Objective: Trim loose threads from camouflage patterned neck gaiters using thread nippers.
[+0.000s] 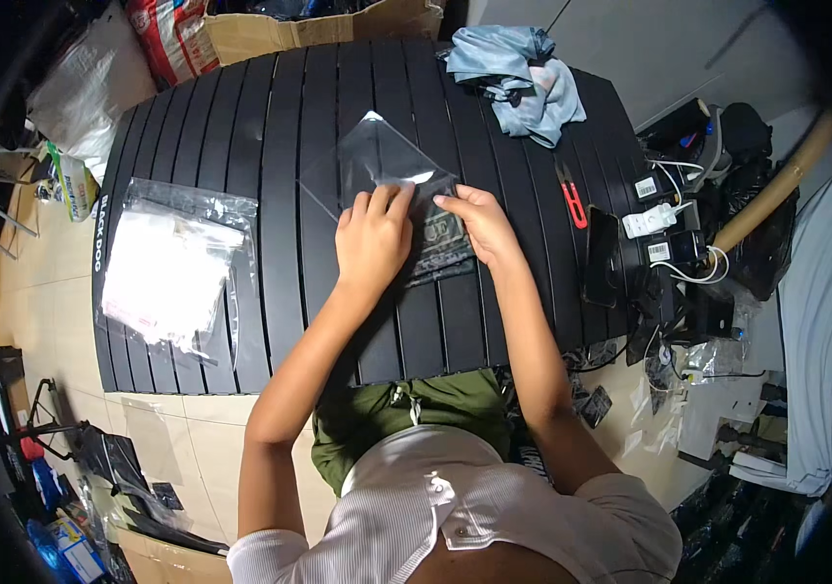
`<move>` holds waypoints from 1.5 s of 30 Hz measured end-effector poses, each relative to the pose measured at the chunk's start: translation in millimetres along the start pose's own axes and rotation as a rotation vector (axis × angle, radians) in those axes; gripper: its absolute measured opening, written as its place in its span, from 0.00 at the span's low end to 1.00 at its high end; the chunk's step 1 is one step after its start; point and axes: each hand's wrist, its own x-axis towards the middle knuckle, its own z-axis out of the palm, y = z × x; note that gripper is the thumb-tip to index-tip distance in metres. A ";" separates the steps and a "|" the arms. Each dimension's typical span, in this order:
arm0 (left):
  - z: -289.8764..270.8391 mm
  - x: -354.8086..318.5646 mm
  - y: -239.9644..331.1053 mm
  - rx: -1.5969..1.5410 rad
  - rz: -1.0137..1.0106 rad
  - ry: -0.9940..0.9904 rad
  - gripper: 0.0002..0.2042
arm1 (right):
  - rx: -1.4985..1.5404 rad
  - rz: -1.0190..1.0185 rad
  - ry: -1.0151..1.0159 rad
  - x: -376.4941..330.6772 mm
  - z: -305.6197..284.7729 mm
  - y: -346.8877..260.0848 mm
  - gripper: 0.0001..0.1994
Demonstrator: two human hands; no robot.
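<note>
Head view looks straight down on a black slatted surface [270, 195] with both of the person's bare forearms coming up from the lower edge. A clear plastic sleeve [372, 156] lies flat near the middle of the surface, its far corner pointing away from the person and its near edge running under both hands. A dark flat packet [440, 248] with pale print sits at that near edge, partly beneath the hands, and whether it is inside the sleeve or only under it cannot be told.

Left hand [372, 238] rests palm down with the fingers stretched forward; its fingertips press on the sleeve's near edge, and the grip is a flat press rather than a closed pinch. Right hand [479, 224] lies just beside it, angled inward, the thumb and forefinger meeting at the sleeve's edge beside the left fingertips, seemingly nipping the plastic there. Both wrists are low and the forearms converge from the elbows toward the sleeve.

To the left, well apart from the hands, lies a stack of clear bags [167, 273] holding white material. At the far edge sits a crumpled grey-blue cloth [523, 73]. To the right of the hands are red-handled snips [572, 200] and a dark phone [601, 258].
</note>
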 end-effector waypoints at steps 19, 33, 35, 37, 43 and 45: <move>17.0 -3.0 -9.8 -0.071 0.253 0.191 0.19 | -0.068 -0.140 0.269 26.9 5.1 8.1 0.16; 14.2 0.1 -20.3 -0.119 0.273 0.113 0.19 | -1.404 -0.600 0.565 -116.6 37.0 13.4 0.20; 16.2 0.3 -18.6 -0.114 0.281 0.106 0.19 | -0.811 -0.434 0.430 -131.4 45.4 30.3 0.21; 18.6 -0.8 -19.0 -0.113 0.281 0.089 0.18 | 0.322 0.008 0.241 -142.7 57.3 34.8 0.21; 19.6 -4.0 -21.3 -0.134 0.269 0.029 0.19 | 0.680 0.127 0.262 -107.2 49.5 33.0 0.19; 19.1 -3.1 -19.9 -0.113 0.275 0.031 0.19 | 0.594 0.052 0.281 -86.8 44.0 30.7 0.20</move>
